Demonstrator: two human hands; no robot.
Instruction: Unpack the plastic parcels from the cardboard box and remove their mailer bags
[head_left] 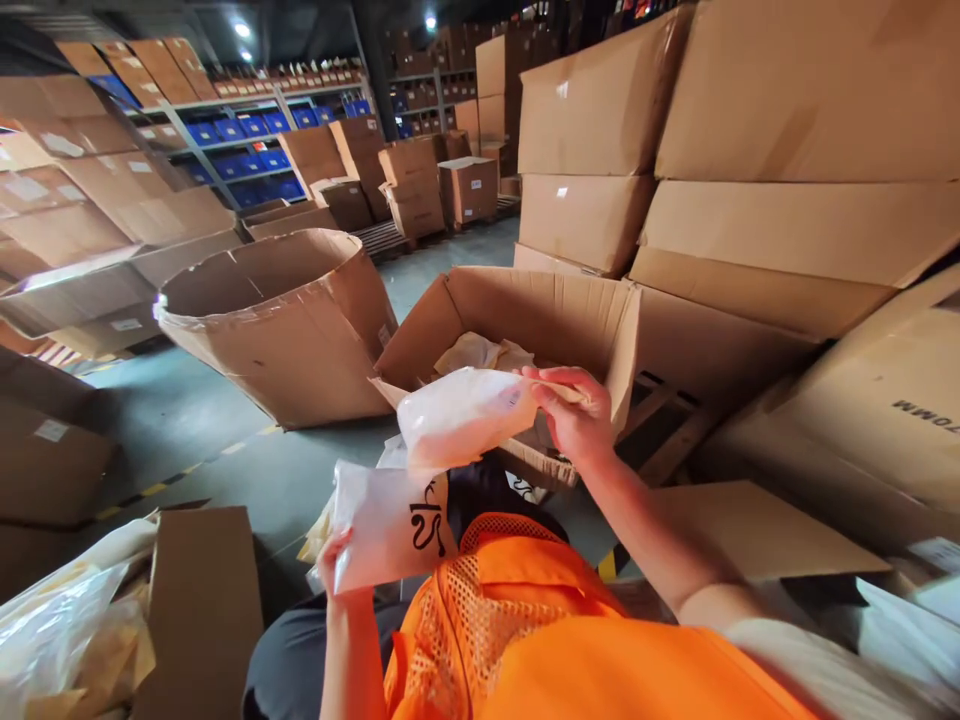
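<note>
My right hand (577,412) grips one end of a whitish plastic packet (465,412), held up over the near side of an open cardboard box (540,310). Lower and to the left, my left hand (335,555) is closed on the edge of a flat white plastic bag (386,525) with black marks printed on it. The packet hangs just above the bag; whether they touch I cannot tell. Inside the open box lie crumpled beige wrappings (480,352). Pale plastic (319,530) shows behind the bag, partly hidden.
A large rounded carton (300,345) stands open to the left of the box. Tall stacked cartons (592,120) rise on the right. At lower left, clear plastic (67,620) fills a box with a raised flap (199,600). Shelves with blue bins (240,128) line the back.
</note>
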